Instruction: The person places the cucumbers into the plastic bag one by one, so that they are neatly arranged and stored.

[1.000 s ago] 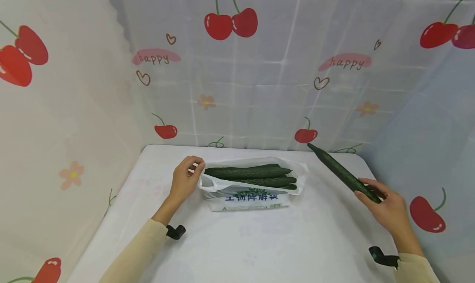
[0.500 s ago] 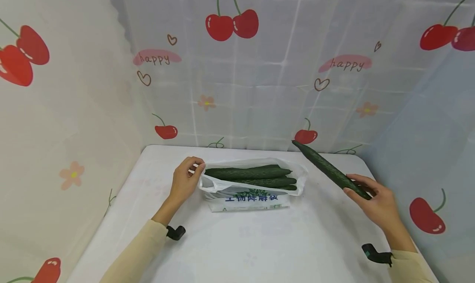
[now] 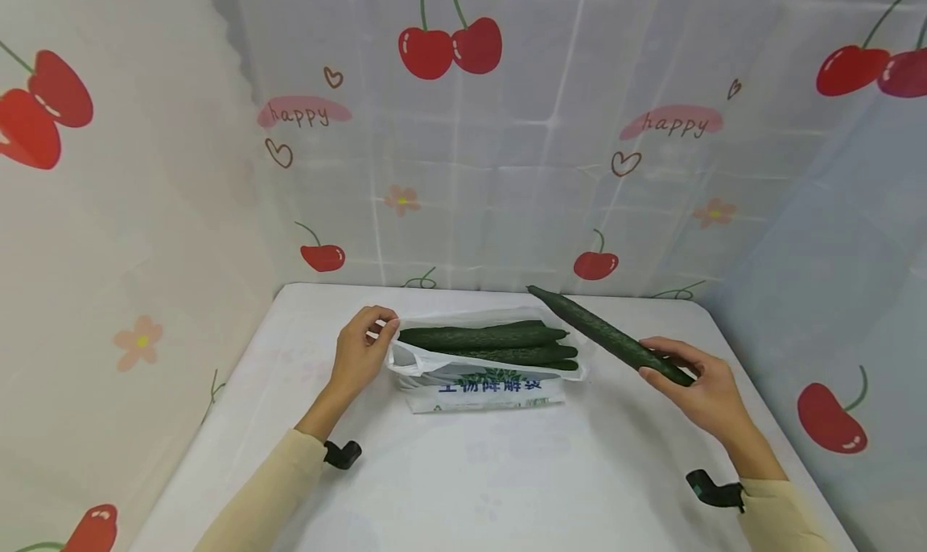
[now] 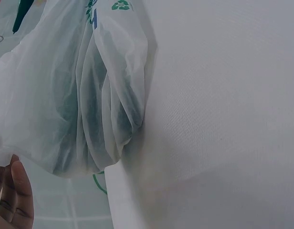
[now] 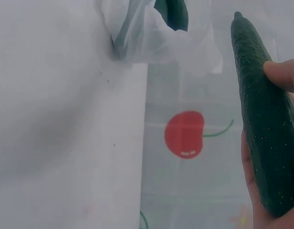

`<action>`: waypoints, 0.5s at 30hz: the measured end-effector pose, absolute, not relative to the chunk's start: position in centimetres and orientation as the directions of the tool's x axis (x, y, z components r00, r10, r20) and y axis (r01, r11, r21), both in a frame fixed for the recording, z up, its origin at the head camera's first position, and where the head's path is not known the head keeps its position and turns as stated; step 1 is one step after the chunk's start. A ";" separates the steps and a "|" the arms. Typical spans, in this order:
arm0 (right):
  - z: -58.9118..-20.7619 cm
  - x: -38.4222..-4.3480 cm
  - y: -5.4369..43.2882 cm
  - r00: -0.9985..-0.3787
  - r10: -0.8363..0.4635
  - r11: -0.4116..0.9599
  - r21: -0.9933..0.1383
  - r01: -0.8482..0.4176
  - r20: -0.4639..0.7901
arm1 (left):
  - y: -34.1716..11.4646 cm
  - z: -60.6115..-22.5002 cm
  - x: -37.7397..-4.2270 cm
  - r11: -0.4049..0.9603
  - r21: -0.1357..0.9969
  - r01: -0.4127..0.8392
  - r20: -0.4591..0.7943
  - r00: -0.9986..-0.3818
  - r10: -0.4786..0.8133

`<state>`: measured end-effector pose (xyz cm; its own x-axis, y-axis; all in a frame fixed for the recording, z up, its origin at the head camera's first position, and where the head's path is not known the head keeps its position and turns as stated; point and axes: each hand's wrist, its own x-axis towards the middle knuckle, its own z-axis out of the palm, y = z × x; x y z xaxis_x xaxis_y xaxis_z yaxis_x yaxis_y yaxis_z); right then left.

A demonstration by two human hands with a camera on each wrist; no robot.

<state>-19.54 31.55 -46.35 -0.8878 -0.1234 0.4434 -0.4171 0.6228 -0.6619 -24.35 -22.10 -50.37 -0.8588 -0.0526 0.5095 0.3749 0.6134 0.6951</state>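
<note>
A white plastic bag (image 3: 427, 393) with blue print lies on the table, its mouth facing up. Several dark green cucumbers (image 3: 492, 337) are side by side inside it. At the bag's left end my left hand (image 3: 360, 347) pinches the rim; the left wrist view shows the fingertips (image 4: 20, 179) at the bag's edge. My right hand (image 3: 698, 391) grips another cucumber (image 3: 604, 331) near its lower end, thumb on one side and fingers on the other. That cucumber slants up to the left, its tip overlapping the bag's back right corner in the head view.
The white table (image 3: 463, 479) spreads in front of the bag, its back edge close behind. Cherry-patterned curtains (image 3: 492, 174) rise at the back and both sides. Each wrist carries a small black camera, the left camera (image 3: 344, 454) and the right camera (image 3: 713, 489).
My right hand has moved left with its cucumber, bringing the tip from right of the bag to over its back right corner. The left hand and the bag have stayed put.
</note>
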 end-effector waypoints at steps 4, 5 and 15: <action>-46.6 -19.9 30.5 -0.879 -0.161 0.588 -0.672 -0.451 0.449 | -22.1 -50.4 -24.3 0.610 0.700 0.370 0.503 -0.862 -0.054; -46.6 -20.0 30.3 -0.879 -0.172 0.577 -0.677 -0.456 0.445 | -22.1 -50.4 -24.3 0.611 0.700 0.371 0.503 -0.863 -0.053; -47.2 -21.0 28.1 -0.868 -0.308 0.554 -0.668 -0.497 0.390 | -22.0 -50.5 -24.2 0.606 0.704 0.369 0.503 -0.862 -0.059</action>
